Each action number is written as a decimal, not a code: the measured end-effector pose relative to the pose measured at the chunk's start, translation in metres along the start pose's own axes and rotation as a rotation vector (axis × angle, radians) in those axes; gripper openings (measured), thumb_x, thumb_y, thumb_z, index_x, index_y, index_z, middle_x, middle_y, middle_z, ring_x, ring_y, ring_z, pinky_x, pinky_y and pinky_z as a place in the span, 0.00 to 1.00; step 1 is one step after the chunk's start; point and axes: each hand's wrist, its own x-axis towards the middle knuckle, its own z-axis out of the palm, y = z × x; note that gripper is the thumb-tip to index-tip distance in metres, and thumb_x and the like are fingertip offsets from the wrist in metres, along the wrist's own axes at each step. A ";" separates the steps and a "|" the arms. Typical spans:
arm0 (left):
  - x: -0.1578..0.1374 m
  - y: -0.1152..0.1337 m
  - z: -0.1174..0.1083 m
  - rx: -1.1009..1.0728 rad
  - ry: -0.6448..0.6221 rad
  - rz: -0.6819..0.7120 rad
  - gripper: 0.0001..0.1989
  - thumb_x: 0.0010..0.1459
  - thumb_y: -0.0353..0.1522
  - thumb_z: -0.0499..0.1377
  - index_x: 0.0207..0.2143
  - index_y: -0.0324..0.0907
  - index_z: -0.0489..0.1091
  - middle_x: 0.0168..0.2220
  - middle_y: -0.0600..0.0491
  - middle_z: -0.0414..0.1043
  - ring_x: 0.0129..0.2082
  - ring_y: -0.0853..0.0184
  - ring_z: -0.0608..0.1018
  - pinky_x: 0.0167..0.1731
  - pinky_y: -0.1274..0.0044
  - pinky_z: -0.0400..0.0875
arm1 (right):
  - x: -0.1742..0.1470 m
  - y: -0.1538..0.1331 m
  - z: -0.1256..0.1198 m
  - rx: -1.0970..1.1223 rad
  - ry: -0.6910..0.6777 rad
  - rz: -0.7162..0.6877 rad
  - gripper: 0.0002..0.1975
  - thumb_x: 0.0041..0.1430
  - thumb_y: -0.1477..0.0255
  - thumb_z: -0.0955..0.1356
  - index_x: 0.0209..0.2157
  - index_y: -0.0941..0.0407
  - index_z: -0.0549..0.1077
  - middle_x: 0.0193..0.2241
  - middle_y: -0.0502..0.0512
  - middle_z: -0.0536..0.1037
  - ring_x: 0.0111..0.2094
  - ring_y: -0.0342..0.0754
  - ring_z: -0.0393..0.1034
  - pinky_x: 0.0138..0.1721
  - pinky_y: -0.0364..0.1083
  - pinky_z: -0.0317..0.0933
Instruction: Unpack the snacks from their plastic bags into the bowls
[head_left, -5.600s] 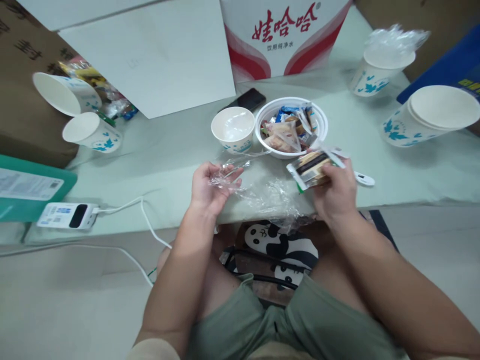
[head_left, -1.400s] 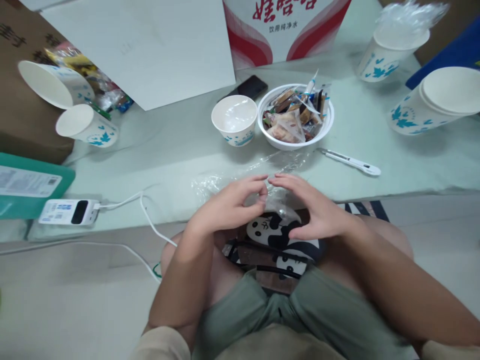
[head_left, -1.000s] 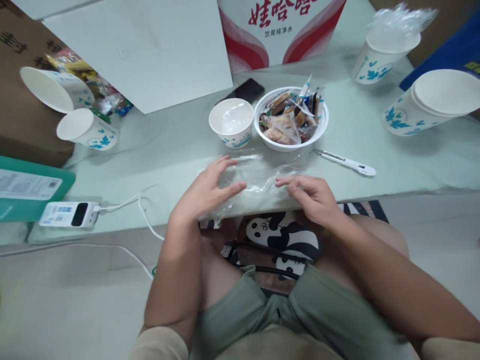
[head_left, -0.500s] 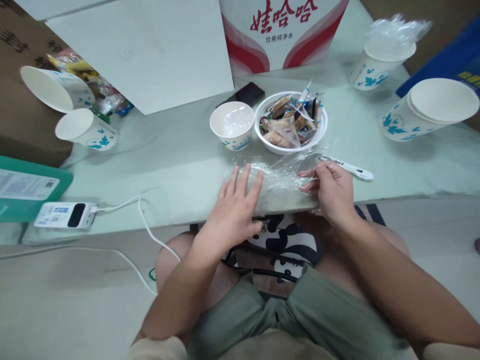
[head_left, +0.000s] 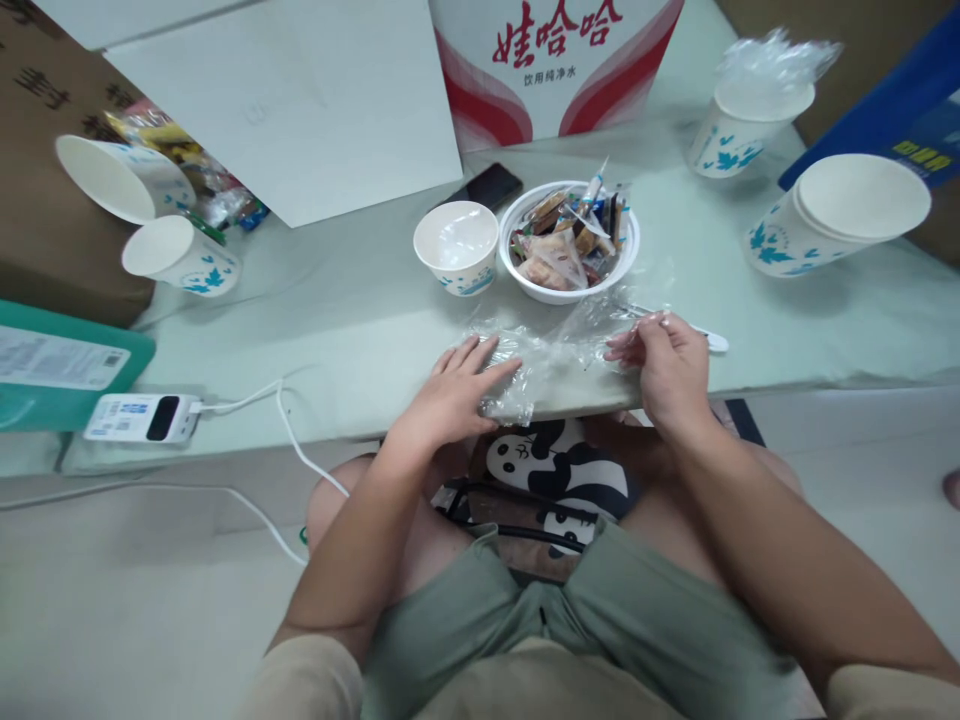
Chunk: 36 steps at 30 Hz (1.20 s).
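Observation:
A crumpled clear plastic film (head_left: 521,365) lies along the front edge of the table (head_left: 337,370). My left hand (head_left: 457,390) rests on the film's left part with its fingers spread. Pinched at the film's right end is my right hand (head_left: 667,365), fingers closed on the plastic. Partly behind that hand lies a white utility knife (head_left: 716,342), most of it hidden. Just beyond the film stand a white bowl (head_left: 634,245) full of wrapped snacks (head_left: 559,255) and a paper cup (head_left: 463,278) with clear plastic inside.
A phone (head_left: 491,186) lies behind the paper cup. White boxes (head_left: 300,110) stand at the back. Stacked paper cups (head_left: 795,235) are at the right, other cups (head_left: 180,262) at the left. A white device (head_left: 142,418) with a cable (head_left: 300,455) lies near the left front edge.
My left hand has slid a little left and flattened onto the film, uncovering more of it. My right hand stays closed on its end, now covering more of the knife. The view has shifted slightly.

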 end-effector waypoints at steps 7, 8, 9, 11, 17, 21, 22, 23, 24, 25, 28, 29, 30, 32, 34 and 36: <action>0.007 -0.013 -0.007 -0.533 0.274 0.135 0.18 0.67 0.41 0.53 0.48 0.45 0.80 0.64 0.44 0.69 0.67 0.52 0.67 0.67 0.56 0.57 | 0.001 0.001 -0.014 -0.060 -0.083 -0.029 0.05 0.55 0.69 0.67 0.26 0.52 0.72 0.28 0.50 0.79 0.27 0.46 0.75 0.29 0.45 0.64; 0.009 -0.014 -0.007 -0.651 0.349 0.135 0.17 0.65 0.42 0.55 0.45 0.44 0.80 0.60 0.45 0.74 0.65 0.54 0.70 0.66 0.57 0.59 | 0.001 0.002 -0.016 -0.057 -0.094 -0.036 0.02 0.53 0.71 0.68 0.28 0.52 0.73 0.31 0.49 0.80 0.28 0.46 0.76 0.30 0.45 0.65; 0.011 -0.015 -0.008 -0.757 0.428 0.122 0.15 0.63 0.42 0.58 0.43 0.44 0.80 0.55 0.46 0.78 0.62 0.55 0.73 0.65 0.59 0.62 | 0.001 0.003 -0.018 -0.053 -0.108 -0.050 0.03 0.51 0.73 0.68 0.30 0.52 0.73 0.33 0.49 0.80 0.29 0.46 0.76 0.32 0.45 0.66; 0.013 -0.013 -0.008 -0.925 0.572 0.067 0.12 0.56 0.41 0.64 0.39 0.44 0.79 0.46 0.47 0.82 0.54 0.57 0.79 0.61 0.62 0.67 | -0.001 0.002 -0.021 -0.039 -0.153 -0.092 0.08 0.48 0.75 0.68 0.33 0.51 0.73 0.36 0.48 0.81 0.32 0.46 0.77 0.35 0.46 0.67; 0.013 -0.008 -0.018 -1.164 0.721 -0.275 0.16 0.56 0.42 0.58 0.22 0.41 0.69 0.26 0.51 0.76 0.30 0.67 0.79 0.33 0.76 0.73 | -0.009 -0.007 -0.023 -0.093 -0.191 -0.035 0.07 0.54 0.65 0.69 0.32 0.53 0.70 0.23 0.47 0.76 0.23 0.44 0.72 0.29 0.45 0.67; 0.012 -0.022 -0.021 -0.898 0.672 -0.570 0.13 0.53 0.37 0.56 0.19 0.42 0.67 0.16 0.56 0.65 0.18 0.71 0.68 0.19 0.78 0.56 | -0.009 -0.008 -0.022 -0.204 -0.185 0.114 0.13 0.52 0.65 0.69 0.40 0.51 0.67 0.21 0.43 0.74 0.13 0.40 0.59 0.16 0.42 0.54; 0.011 -0.025 -0.021 -0.777 0.625 -0.601 0.13 0.53 0.37 0.56 0.18 0.42 0.66 0.15 0.57 0.62 0.17 0.70 0.65 0.20 0.78 0.55 | -0.009 -0.008 -0.023 -0.257 -0.176 0.120 0.15 0.52 0.66 0.69 0.42 0.51 0.66 0.21 0.43 0.74 0.12 0.41 0.59 0.15 0.42 0.52; 0.010 -0.027 -0.021 -0.652 0.570 -0.617 0.13 0.52 0.36 0.56 0.17 0.43 0.66 0.14 0.57 0.61 0.17 0.70 0.64 0.21 0.77 0.54 | -0.009 -0.007 -0.023 -0.322 -0.167 0.109 0.17 0.52 0.66 0.70 0.44 0.51 0.65 0.21 0.43 0.74 0.13 0.41 0.59 0.16 0.42 0.53; 0.008 -0.029 -0.021 -0.539 0.512 -0.622 0.13 0.52 0.36 0.56 0.16 0.43 0.66 0.13 0.57 0.60 0.17 0.70 0.64 0.22 0.76 0.54 | -0.009 -0.006 -0.024 -0.391 -0.161 0.083 0.18 0.52 0.66 0.70 0.45 0.50 0.65 0.22 0.44 0.74 0.14 0.42 0.61 0.17 0.43 0.54; 0.007 -0.028 -0.021 -0.450 0.458 -0.619 0.13 0.52 0.36 0.56 0.16 0.43 0.65 0.14 0.56 0.60 0.18 0.69 0.64 0.23 0.75 0.54 | -0.008 -0.004 -0.025 -0.464 -0.160 0.046 0.19 0.52 0.66 0.70 0.46 0.51 0.65 0.22 0.45 0.75 0.16 0.43 0.63 0.19 0.43 0.55; 0.002 -0.023 -0.025 -0.324 0.363 -0.590 0.13 0.52 0.36 0.57 0.17 0.44 0.63 0.16 0.56 0.61 0.21 0.68 0.64 0.25 0.74 0.55 | -0.007 0.005 -0.031 -0.680 -0.180 -0.101 0.23 0.52 0.67 0.70 0.50 0.52 0.66 0.27 0.49 0.77 0.22 0.46 0.67 0.26 0.46 0.59; 0.002 -0.021 -0.026 -0.304 0.357 -0.583 0.12 0.52 0.36 0.58 0.18 0.44 0.63 0.17 0.56 0.62 0.21 0.67 0.65 0.26 0.74 0.56 | -0.007 0.008 -0.034 -0.740 -0.181 -0.151 0.26 0.51 0.67 0.71 0.53 0.52 0.65 0.31 0.51 0.78 0.24 0.47 0.67 0.28 0.47 0.59; 0.001 -0.020 -0.027 -0.284 0.362 -0.579 0.11 0.52 0.37 0.59 0.20 0.45 0.64 0.18 0.56 0.64 0.22 0.67 0.66 0.26 0.74 0.56 | -0.006 0.009 -0.038 -0.789 -0.171 -0.195 0.29 0.50 0.66 0.71 0.55 0.52 0.65 0.34 0.53 0.78 0.27 0.49 0.68 0.30 0.48 0.61; 0.001 -0.019 -0.028 -0.246 0.380 -0.575 0.08 0.51 0.37 0.61 0.24 0.45 0.65 0.20 0.55 0.68 0.22 0.65 0.67 0.27 0.74 0.56 | -0.007 0.008 -0.048 -0.843 -0.130 -0.262 0.37 0.48 0.64 0.74 0.59 0.52 0.63 0.42 0.59 0.76 0.34 0.53 0.70 0.34 0.52 0.64; 0.001 -0.021 -0.027 -0.232 0.392 -0.559 0.09 0.50 0.37 0.63 0.29 0.46 0.66 0.22 0.55 0.71 0.23 0.64 0.68 0.27 0.73 0.56 | -0.012 -0.001 -0.058 -0.835 -0.036 -0.323 0.42 0.47 0.61 0.75 0.62 0.53 0.61 0.49 0.65 0.72 0.41 0.59 0.71 0.41 0.58 0.66; 0.002 -0.024 -0.024 -0.235 0.394 -0.527 0.10 0.50 0.36 0.64 0.33 0.47 0.66 0.24 0.55 0.72 0.24 0.64 0.69 0.28 0.73 0.57 | -0.023 -0.016 -0.064 -0.778 0.090 -0.430 0.38 0.53 0.61 0.73 0.63 0.53 0.60 0.52 0.68 0.69 0.47 0.63 0.69 0.48 0.62 0.64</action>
